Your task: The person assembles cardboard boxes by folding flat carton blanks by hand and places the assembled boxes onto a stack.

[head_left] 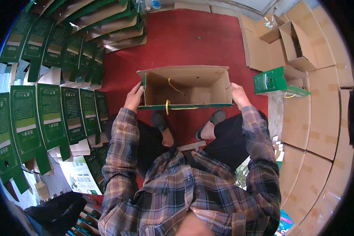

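Note:
An open cardboard box (192, 87), brown inside with a green outer edge, stands upright in front of my knees over the red floor. A yellow rope handle (168, 105) hangs from its near wall, and another curls inside. My left hand (134, 97) grips the box's left side. My right hand (237, 95) grips its right side. I am seated, and my two dark shoes (210, 122) show just below the box.
Rows of flat green box blanks (47, 114) fan out on my left and at the top left. Brown cartons (314, 118) are stacked along the right, with one folded green box (277, 82) on them. A red mat (185, 39) covers the floor ahead.

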Demonstrator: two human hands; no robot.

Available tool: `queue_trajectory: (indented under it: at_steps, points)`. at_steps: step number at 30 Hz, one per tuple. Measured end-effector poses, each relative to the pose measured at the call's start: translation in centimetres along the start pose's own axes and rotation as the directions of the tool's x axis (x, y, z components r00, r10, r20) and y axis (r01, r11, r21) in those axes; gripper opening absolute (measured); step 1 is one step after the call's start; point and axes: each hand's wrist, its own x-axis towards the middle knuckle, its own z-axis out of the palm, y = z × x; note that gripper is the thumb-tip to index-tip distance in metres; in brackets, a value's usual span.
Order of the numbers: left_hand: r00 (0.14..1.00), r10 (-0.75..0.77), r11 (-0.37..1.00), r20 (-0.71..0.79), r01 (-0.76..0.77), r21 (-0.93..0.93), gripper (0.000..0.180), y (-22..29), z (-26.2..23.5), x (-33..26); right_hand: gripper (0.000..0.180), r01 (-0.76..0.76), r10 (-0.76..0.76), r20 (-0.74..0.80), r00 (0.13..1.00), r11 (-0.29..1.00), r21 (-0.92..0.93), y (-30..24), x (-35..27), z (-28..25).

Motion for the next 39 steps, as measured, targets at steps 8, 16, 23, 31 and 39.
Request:
queue_trajectory:
  at_steps: [8,16,23,31,39]
  points:
    - [0.929,0.282,0.690,0.239,-0.369,0.622,0.075,0.1,-0.1,-1.0,0.041,-0.039,0.083,0.188,0.979,0.973,-0.230,-3.0,-2.7,0.6]
    - [0.876,-0.076,0.905,0.477,-0.140,0.401,0.082,2.3,-1.2,-1.5,0.048,-0.008,0.086,0.263,0.961,0.959,-0.284,-2.2,-1.3,1.1]
    - [0.891,0.159,0.807,0.426,-0.366,0.463,0.069,3.4,0.7,-2.6,0.059,0.051,0.032,0.294,0.955,0.961,-0.272,-2.8,-1.1,1.4]
    - [0.924,0.240,0.480,0.299,-0.380,0.790,0.041,4.0,3.4,-1.7,0.046,0.262,-0.175,0.223,0.959,0.850,-0.457,0.0,0.0,1.0]
    - [0.808,0.363,0.314,0.465,-0.576,0.755,0.029,5.0,6.8,-1.4,0.024,0.303,-0.247,0.178,0.953,0.713,-0.633,-0.7,-1.1,1.6]
